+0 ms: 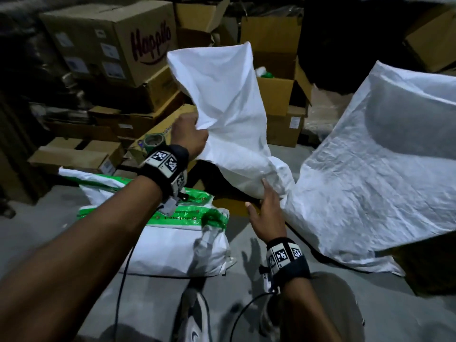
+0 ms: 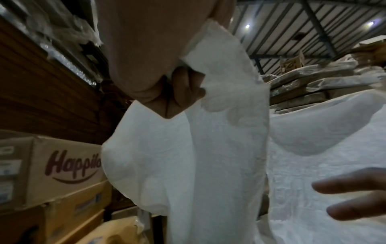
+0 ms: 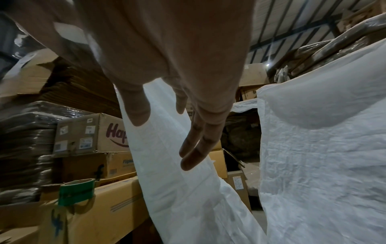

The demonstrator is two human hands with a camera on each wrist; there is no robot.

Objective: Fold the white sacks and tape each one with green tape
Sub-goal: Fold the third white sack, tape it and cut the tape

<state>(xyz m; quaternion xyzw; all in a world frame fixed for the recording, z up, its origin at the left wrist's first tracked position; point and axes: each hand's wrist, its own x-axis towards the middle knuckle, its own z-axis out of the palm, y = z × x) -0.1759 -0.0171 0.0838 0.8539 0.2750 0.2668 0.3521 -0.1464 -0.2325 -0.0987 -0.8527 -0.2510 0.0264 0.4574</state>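
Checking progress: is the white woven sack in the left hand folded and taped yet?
Not yet. The white woven sack hangs loose and crumpled from the left hand; it bears no green tape.

A sack [image 1: 227, 99] stands raised at the centre, the left hand [image 1: 190, 134] gripping its left edge and the right hand [image 1: 266, 211] at its lower end. A larger sack [image 1: 377, 169] spreads to the right; taped sacks [image 1: 172, 238] lie on the floor [image 1: 320, 292] at lower left. A tape roll [image 1: 151, 140] sits on a carton [image 3: 117, 206] left of the raised sack, with stacked boxes [image 1: 111, 38] behind.
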